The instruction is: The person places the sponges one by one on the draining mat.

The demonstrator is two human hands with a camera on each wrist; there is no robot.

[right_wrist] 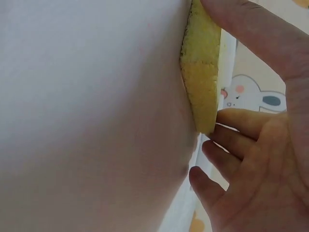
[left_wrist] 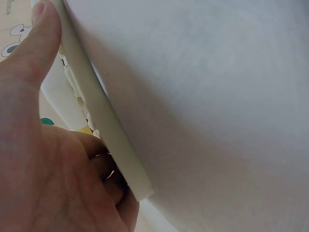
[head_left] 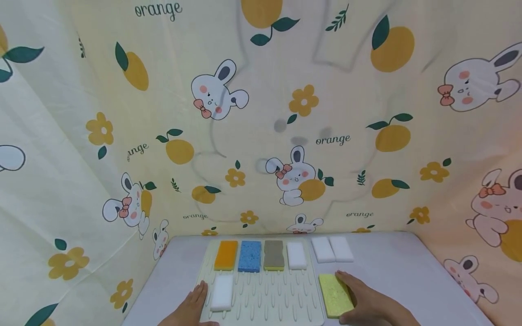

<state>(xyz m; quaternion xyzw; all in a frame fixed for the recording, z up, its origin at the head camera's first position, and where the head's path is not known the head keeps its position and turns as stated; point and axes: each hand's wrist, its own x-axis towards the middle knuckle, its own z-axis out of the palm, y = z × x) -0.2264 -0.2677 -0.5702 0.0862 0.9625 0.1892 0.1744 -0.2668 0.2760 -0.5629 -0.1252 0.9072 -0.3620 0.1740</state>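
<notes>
A pale ridged mat point(head_left: 265, 317) lies on the table, and my left hand point(head_left: 188, 307) rests at its near left corner with fingers against the edge. In the left wrist view, the thumb lies along the mat's rim point(left_wrist: 104, 108). A white sponge point(head_left: 222, 293) sits on the mat by those fingers. Right of the mat, my right hand point(head_left: 367, 302) holds a yellow sponge point(head_left: 334, 296) between thumb and fingers. In the right wrist view, the thumb touches one end of this sponge point(right_wrist: 202, 72) and the index fingertip the other; the remaining fingers are spread.
Along the mat's far side stand an orange sponge point(head_left: 226, 255), a blue sponge point(head_left: 249, 256), a grey-topped sponge point(head_left: 274, 255) and another white one point(head_left: 297, 255). Two white sponges point(head_left: 332, 249) lie side by side off the mat. A printed curtain point(head_left: 261, 190) encloses the table.
</notes>
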